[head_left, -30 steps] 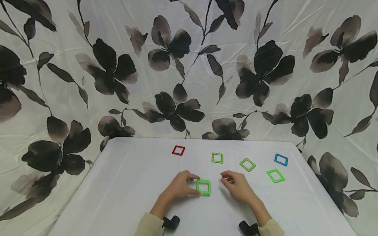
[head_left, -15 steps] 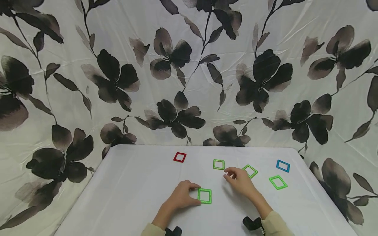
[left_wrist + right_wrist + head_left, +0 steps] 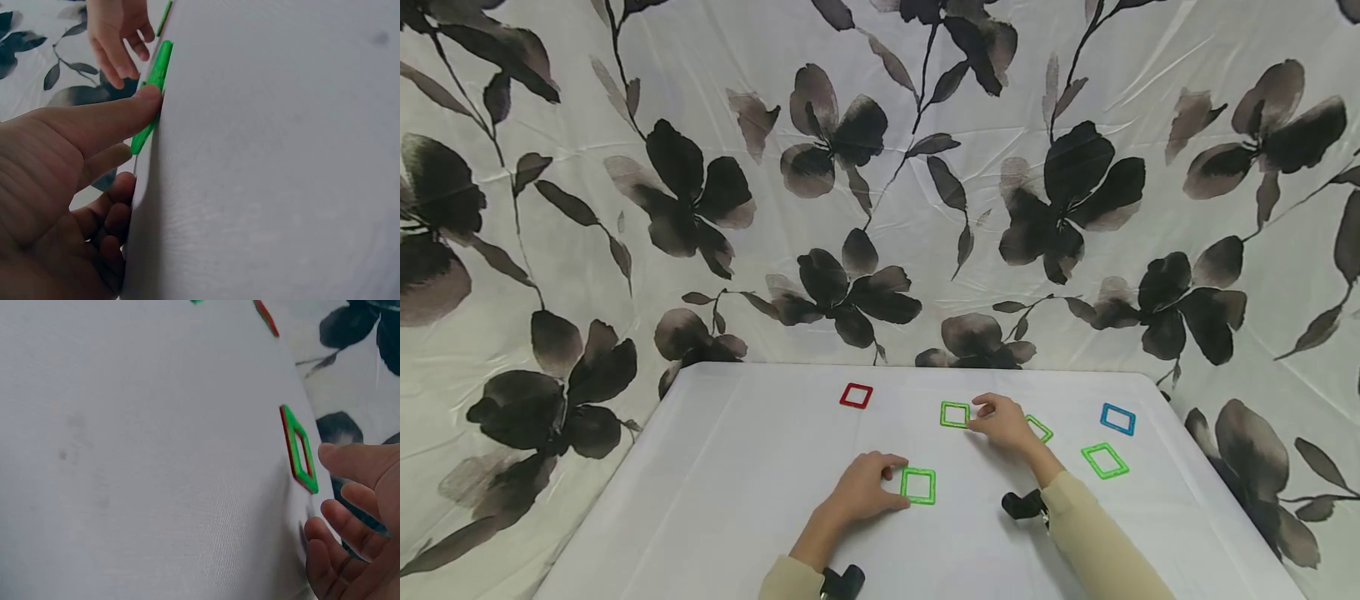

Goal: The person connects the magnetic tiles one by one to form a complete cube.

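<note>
Tabletop (image 3: 722, 467): left hand (image 3: 863, 487) pinches green square (image 3: 933, 487); spread right hand (image 3: 1002, 422) has neared farther one (image 3: 954, 426).

Green square frame (image 3: 933, 487) lies flat, nearer than another green frame (image 3: 943, 414)

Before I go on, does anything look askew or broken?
Nothing looks broken. Most askew are the green frame partly behind the right hand and another green frame near the blue frame: both sit diagonally, unlike the squared green frame at the left hand.
</note>
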The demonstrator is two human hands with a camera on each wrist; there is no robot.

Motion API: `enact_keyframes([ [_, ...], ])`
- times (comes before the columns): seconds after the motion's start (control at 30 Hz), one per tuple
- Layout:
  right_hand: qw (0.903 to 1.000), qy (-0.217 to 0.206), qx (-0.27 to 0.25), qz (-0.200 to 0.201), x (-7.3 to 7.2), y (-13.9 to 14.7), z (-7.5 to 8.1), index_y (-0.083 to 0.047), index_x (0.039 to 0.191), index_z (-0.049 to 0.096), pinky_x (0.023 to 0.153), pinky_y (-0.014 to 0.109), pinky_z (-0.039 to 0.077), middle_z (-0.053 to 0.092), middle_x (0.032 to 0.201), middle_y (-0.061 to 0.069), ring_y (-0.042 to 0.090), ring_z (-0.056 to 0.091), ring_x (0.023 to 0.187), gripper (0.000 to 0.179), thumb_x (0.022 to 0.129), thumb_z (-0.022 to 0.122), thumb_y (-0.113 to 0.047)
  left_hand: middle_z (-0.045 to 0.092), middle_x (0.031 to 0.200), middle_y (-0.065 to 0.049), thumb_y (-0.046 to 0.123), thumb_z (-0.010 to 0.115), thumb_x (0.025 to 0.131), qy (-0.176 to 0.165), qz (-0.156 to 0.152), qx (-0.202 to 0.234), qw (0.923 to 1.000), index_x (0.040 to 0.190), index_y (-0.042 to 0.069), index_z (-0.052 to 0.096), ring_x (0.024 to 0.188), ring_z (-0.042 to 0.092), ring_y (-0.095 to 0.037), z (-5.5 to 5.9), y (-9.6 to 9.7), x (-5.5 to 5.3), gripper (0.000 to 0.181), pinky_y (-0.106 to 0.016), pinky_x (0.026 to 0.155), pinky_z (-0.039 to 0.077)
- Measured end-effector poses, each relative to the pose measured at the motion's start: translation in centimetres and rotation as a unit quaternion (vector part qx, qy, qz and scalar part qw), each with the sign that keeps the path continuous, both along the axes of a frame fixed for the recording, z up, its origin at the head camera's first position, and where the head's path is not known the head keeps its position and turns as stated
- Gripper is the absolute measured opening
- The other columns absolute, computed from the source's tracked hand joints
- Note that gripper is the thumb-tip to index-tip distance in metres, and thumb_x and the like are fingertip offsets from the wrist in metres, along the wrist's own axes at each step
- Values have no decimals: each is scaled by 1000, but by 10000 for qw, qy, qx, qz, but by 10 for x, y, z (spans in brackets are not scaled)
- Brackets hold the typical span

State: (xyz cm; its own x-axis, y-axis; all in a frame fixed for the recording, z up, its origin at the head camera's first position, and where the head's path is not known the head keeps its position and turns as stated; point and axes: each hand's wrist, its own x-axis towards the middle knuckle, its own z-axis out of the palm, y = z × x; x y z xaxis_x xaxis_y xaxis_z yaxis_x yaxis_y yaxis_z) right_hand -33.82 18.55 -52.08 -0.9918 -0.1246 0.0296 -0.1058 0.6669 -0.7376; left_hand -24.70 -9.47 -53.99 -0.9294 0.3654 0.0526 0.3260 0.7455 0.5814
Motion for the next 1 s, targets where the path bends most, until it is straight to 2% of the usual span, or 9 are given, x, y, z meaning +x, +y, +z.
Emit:
enact_keyframes([
  [0.2, 10000, -67, 2, 65, -12, 5, -6, 1, 118, 64, 65, 32, 43, 59, 86, 4, 19, 51, 74, 50, 76, 83, -17, 50, 77, 8, 37, 87, 70, 98, 2, 65, 9999, 118, 14, 69, 74, 44, -10, -3, 1, -1, 56, -27, 66, 36],
  [0.47, 9993, -109, -122, 340, -19, 1, -1, 2, 119, 65, 62, 31, 39, 57, 77, 3, 17, 48, 68, 54, 73, 85, -17, 48, 76, 8, 35, 87, 69, 195, 87, 149, 9997, 114, 15, 71, 73, 43, -11, 0, -1, 0, 52, -27, 64, 36],
  [0.73, 9991, -346, 78, 239, -25, 1, -7, -2, 117, 68, 63, 30, 37, 56, 76, 2, 17, 47, 68, 53, 71, 88, -18, 50, 78, 6, 34, 87, 70, -42, 97, 106, 9999, 117, 15, 70, 75, 43, -11, -1, 0, 2, 54, -28, 65, 35],
  [1.0, 9990, -251, 314, 172, -27, -1, -10, -5, 119, 68, 64, 31, 36, 56, 78, 2, 17, 47, 71, 53, 72, 87, -21, 50, 80, 3, 29, 87, 71, -235, 42, 287, 9993, 118, 14, 69, 78, 42, -13, 2, -1, 4, 53, -29, 67, 35],
])
